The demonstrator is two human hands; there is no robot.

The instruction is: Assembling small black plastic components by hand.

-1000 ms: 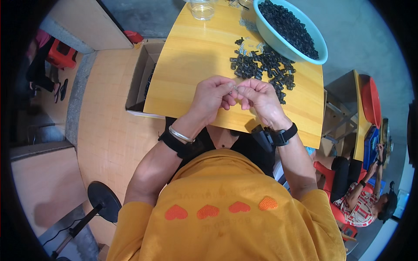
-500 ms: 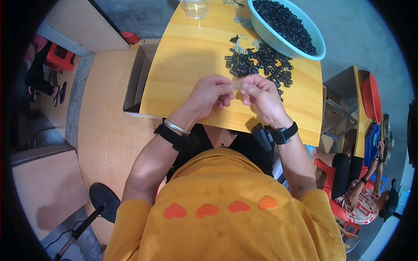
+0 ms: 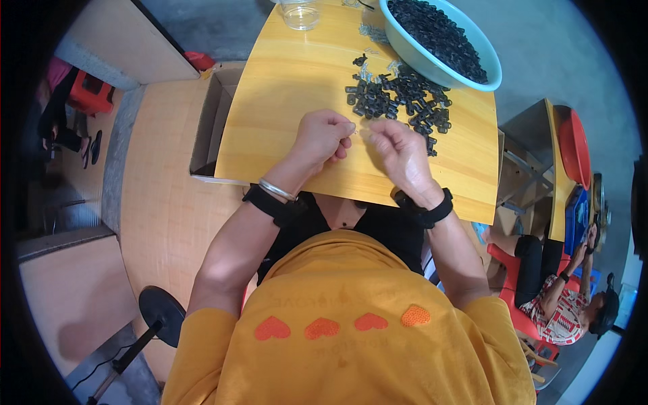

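My left hand (image 3: 324, 138) is closed in a pinch above the near part of the table, its thumb and forefinger pressed together. A tiny pale thing shows at the fingertips, too small to name. Facing it across a narrow gap, my right hand (image 3: 403, 152) has its thumb and fingers drawn together; whatever they hold is hidden. Just beyond both hands spreads a loose pile of small black plastic parts (image 3: 373, 101). Small silvery screw-like pieces (image 3: 365, 71) lie among and beyond them.
At the far right of the wooden table (image 3: 270, 101) stands a light blue basin (image 3: 496, 77) full of black parts. A clear round container (image 3: 300, 18) stands at the far left. An open cardboard box (image 3: 206, 128) sits beside the table. Another person (image 3: 553, 314) sits at the right.
My hands have come apart slightly: the fingertips nearly met before, and now a gap shows between them. The right hand has turned and dipped a little toward me.
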